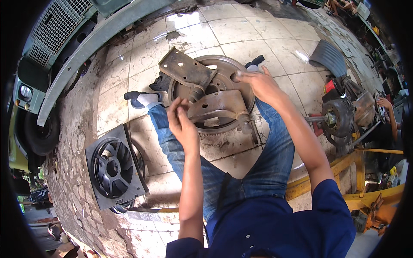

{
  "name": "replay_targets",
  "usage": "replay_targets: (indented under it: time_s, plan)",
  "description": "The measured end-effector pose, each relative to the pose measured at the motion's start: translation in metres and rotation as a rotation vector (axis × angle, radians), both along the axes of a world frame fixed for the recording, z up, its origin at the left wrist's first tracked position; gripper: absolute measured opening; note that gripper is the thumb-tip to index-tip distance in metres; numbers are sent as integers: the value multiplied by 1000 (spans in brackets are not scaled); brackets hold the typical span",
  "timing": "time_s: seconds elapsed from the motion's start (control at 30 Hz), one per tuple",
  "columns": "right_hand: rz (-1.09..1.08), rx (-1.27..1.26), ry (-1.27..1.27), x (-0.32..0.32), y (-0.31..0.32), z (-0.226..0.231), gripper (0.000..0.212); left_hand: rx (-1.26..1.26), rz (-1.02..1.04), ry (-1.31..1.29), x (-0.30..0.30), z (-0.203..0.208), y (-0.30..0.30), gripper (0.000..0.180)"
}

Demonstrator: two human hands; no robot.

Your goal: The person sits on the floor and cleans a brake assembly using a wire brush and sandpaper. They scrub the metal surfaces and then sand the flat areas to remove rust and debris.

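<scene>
Between my spread legs, a round toothed metal flywheel lies flat on the tiles. A rusty metal bracket with holes rests across its far left part, with a cylindrical bushing at its near end. A second, curved rusty bracket lies over the near part. My left hand hovers at the left of the brackets, fingers loosely bent and apart, nothing visible in them. Over the flywheel's right rim is my right hand, fingers stretched toward the left, holding nothing visible.
A black cooling fan in a square shroud sits to my left. On the right are a greasy mechanical assembly, a curved dark ribbed panel and a yellow metal frame. A vehicle with a grey bumper stands at far left. Another person's hand shows at far right.
</scene>
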State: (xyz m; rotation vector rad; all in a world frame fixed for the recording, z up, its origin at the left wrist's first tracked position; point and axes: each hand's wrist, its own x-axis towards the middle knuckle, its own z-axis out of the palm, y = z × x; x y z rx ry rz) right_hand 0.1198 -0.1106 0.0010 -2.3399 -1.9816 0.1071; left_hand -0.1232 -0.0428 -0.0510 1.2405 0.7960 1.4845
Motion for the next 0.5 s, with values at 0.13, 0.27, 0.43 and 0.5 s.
replay_targets:
  time_s: [0.13, 0.27, 0.43, 0.5]
  plan:
    - [315, 216, 286, -16, -10, -20, 52, -165, -51, -65, -22, -15, -43, 26]
    - [144, -42, -173, 5, 6, -21, 52, -505, -374, -62, -17, -13, -95, 37]
    - [396, 43, 373, -26, -5, -19, 45, -684, -477, -301, -6, -11, -93, 62]
    - [267, -59, -64, -10, 2, -23, 47, -677, -476, -332, 1, -9, -86, 67]
